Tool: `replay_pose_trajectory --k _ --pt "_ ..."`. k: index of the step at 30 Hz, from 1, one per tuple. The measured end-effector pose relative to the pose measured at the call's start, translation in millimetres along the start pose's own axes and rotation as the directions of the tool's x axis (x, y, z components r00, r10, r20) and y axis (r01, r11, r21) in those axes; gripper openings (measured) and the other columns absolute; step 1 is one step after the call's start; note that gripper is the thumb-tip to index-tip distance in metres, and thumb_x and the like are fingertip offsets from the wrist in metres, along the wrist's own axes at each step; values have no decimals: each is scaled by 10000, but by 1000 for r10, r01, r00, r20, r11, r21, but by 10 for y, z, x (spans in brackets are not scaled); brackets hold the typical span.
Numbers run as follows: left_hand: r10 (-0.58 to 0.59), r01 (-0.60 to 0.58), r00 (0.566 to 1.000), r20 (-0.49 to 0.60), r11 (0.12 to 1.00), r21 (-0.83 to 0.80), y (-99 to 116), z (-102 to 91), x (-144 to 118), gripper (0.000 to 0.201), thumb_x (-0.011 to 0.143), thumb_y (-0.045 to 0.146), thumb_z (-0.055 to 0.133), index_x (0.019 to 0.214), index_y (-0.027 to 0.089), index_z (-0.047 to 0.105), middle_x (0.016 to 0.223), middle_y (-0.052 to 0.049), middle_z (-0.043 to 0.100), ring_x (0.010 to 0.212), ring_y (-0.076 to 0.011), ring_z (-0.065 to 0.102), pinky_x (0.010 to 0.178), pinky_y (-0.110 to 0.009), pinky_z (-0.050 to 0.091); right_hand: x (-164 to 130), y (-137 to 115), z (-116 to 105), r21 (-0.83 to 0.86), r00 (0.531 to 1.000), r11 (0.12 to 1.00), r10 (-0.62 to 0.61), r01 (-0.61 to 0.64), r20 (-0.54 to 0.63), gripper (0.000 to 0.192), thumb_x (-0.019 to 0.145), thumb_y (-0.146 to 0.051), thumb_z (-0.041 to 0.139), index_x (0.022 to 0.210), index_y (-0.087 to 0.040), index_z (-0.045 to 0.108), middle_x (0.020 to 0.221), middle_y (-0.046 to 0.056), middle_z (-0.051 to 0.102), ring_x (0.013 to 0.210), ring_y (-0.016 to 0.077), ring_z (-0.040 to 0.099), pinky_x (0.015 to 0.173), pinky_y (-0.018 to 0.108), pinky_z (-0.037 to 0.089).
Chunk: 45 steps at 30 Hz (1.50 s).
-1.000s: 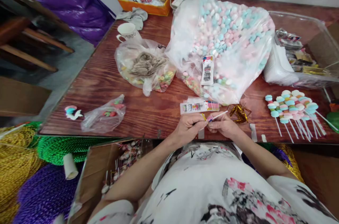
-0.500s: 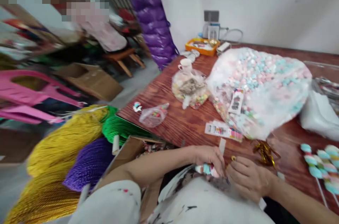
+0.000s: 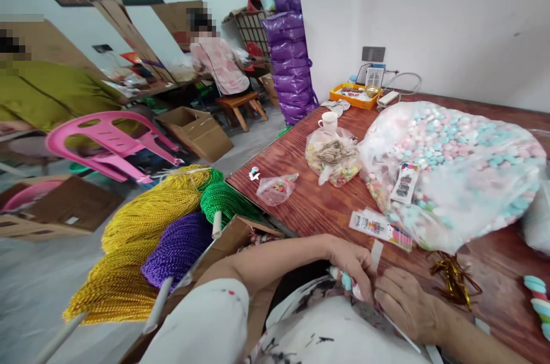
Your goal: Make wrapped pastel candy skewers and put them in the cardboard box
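My left hand (image 3: 351, 262) is closed around a marshmallow skewer (image 3: 346, 280) with pastel blue, white and pink pieces, close to my lap. Beside it, my right hand (image 3: 406, 302) has its fingers curled together at the lower end of the skewer. A thin white stick (image 3: 401, 332) comes out from under that hand. My fingers hide the place where the marshmallows meet the stick. A bundle of gold twist ties (image 3: 453, 279) lies on the table near my right hand. Printed cards (image 3: 380, 229) lie in front of both hands.
A big clear bag of marshmallows (image 3: 464, 152) covers much of the wooden table (image 3: 296, 226). Behind stand a smaller candy bag (image 3: 333, 155), a cup (image 3: 329, 121) and an orange tray (image 3: 356, 97). Yellow cord bundles (image 3: 146, 209) and an open carton (image 3: 240, 232) are at my left; two people sit beyond.
The view has turned left, so the table contents appear farther right. The small gold piece at my right fingertips no longer shows, and the white stick now shows below that hand.
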<state>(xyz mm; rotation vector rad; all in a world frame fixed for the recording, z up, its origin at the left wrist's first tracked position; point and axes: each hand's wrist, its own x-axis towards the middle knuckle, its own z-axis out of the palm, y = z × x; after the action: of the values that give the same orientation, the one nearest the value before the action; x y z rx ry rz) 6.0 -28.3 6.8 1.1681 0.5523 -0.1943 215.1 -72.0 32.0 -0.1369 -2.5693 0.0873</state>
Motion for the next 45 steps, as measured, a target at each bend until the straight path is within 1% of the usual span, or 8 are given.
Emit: replay_pose_trajectory --k 7,10,14,20,27,34,41,45 --pt "232 66 907 -351 744 665 784 -232 -687 262 786 405 725 769 143 729 668 -3 684 639 -115 616 551 -190 430 103 88 58 -209 993 978 30 -7 110 242 873 -48 381 911 -143 600 783 74 598 711 208 507 690 361 380" --pt "708 183 605 -365 322 929 1010 159 -803 179 864 313 637 819 151 701 811 -48 682 756 -142 607 633 -252 412 153 410 47 -260 995 960 101 -103 -20 236 868 -46 380 890 -156 588 769 68 596 711 203 508 676 346 393" --pt "742 172 670 37 -204 964 813 564 -546 208 900 155 494 762 192 645 872 -68 658 754 -180 566 610 -332 386 345 802 -185 -108 925 954 237 -279 -297 207 898 -73 395 821 -189 548 686 23 561 637 163 501 593 286 399" --pt "698 -65 510 -503 615 786 514 60 -364 224 876 262 588 1021 120 682 883 -105 688 770 -190 623 665 -287 489 667 373 -266 460 838 772 535 -438 -101 180 913 -166 444 781 -216 555 656 4 578 580 154 532 529 271 420" --pt "730 -403 51 -681 639 655 602 50 -622 638 758 454 758 1324 227 568 1415 -129 502 1352 -286 394 1116 -422 331 652 616 68 361 775 781 599 -509 -203 179 895 -146 491 736 -210 541 627 3 579 575 151 540 545 275 442" --pt "351 -635 668 -656 729 -256 120 24 -424 577 768 676 640 986 142 624 841 -38 601 743 -142 584 765 -321 497 711 692 147 -80 877 973 157 -216 -455 220 873 -51 427 1020 -161 548 877 97 648 813 195 595 745 346 470" --pt "544 -418 467 -698 831 368 172 84 -531 336 836 454 680 804 123 633 755 5 548 749 -113 504 766 -247 426 558 581 399 102 844 893 448 -439 -295 166 868 -139 443 807 -170 594 746 73 616 686 175 515 654 315 393" --pt "731 -69 304 -611 657 751 52 74 -554 236 895 338 625 774 136 644 706 -7 582 691 -119 503 732 -265 434 516 541 413 709 581 367 810 -602 74 138 806 -230 549 675 -184 559 603 -6 552 568 121 464 566 259 348"
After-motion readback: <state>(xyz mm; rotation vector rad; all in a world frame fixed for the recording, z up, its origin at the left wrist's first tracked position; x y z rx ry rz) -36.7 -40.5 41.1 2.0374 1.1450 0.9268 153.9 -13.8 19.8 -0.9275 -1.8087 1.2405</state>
